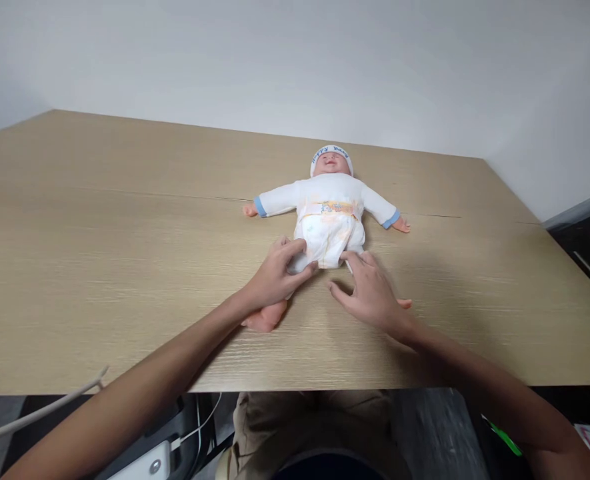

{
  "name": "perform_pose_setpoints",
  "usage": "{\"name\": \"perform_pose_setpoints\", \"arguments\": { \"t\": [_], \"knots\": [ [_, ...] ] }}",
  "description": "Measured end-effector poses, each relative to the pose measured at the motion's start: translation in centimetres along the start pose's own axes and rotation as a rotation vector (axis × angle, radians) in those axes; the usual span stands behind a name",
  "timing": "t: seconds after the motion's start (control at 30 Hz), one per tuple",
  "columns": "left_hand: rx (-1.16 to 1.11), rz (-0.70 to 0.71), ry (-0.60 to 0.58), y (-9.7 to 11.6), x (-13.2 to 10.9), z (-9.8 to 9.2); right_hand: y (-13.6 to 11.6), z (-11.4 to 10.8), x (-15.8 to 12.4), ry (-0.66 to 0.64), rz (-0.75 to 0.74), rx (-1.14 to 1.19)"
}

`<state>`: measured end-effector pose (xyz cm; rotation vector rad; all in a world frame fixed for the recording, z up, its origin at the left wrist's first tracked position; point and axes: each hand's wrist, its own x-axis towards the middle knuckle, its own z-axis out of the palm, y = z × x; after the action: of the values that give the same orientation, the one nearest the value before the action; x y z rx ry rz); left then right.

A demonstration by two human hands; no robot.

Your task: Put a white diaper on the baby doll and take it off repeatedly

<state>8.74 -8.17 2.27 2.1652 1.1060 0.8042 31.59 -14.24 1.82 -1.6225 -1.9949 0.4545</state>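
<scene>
A baby doll point(331, 185) lies on its back with arms spread, in a white top with blue cuffs and a white cap with blue lettering. Around its hips is a white diaper point(327, 235) with a patterned orange band across the waist. My left hand point(279, 272) rests at the diaper's left leg edge, thumb and fingers apart, partly covering the doll's leg. At the right leg edge my right hand point(369, 290) touches the diaper with its fingertips, the thumb held away. One doll foot point(267, 317) shows beneath my left wrist; the other leg is mostly hidden behind my right hand.
The doll lies on a wooden table point(125, 267) with a pale wall behind it. A white cable point(49, 407) crosses the front left edge. Below the edge are a white device point(147, 463) with a plugged-in cord and a green object point(505, 437).
</scene>
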Motion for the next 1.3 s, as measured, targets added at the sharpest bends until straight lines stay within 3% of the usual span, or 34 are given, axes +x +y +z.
{"name": "perform_pose_setpoints", "arguments": {
  "t": [0.27, 0.37, 0.57, 0.73, 1.0, 1.13, 1.3],
  "knots": [
    [-0.318, -0.184, 0.168, 0.1, -0.5, 0.2, 1.7, 0.6, 0.6, 0.240, 0.045, 0.221],
    [-0.393, -0.281, 0.163, -0.1, -1.0, 0.3, 2.1, 0.3, 0.4, 0.275, 0.088, 0.213],
    [-0.321, -0.328, 0.106, 0.5, -1.6, 0.0, 1.6, -0.1, -0.1, 0.261, 0.049, 0.086],
    [-0.366, -0.335, 0.013, 0.8, -0.5, -0.1, 1.1, 0.0, 0.5, 0.161, -0.004, 0.028],
    [-0.734, -0.390, -0.083, -0.2, 0.4, -0.5, 1.6, -0.4, 1.1, 0.086, 0.105, 0.374],
    [-0.740, -0.381, -0.032, -0.3, 0.2, 0.0, 1.4, -0.6, 0.9, 0.094, 0.103, 0.306],
    [-0.631, -0.339, 0.097, 0.5, -0.2, 0.5, 1.2, 0.4, 0.3, 0.200, 0.025, 0.105]
  ]
}}
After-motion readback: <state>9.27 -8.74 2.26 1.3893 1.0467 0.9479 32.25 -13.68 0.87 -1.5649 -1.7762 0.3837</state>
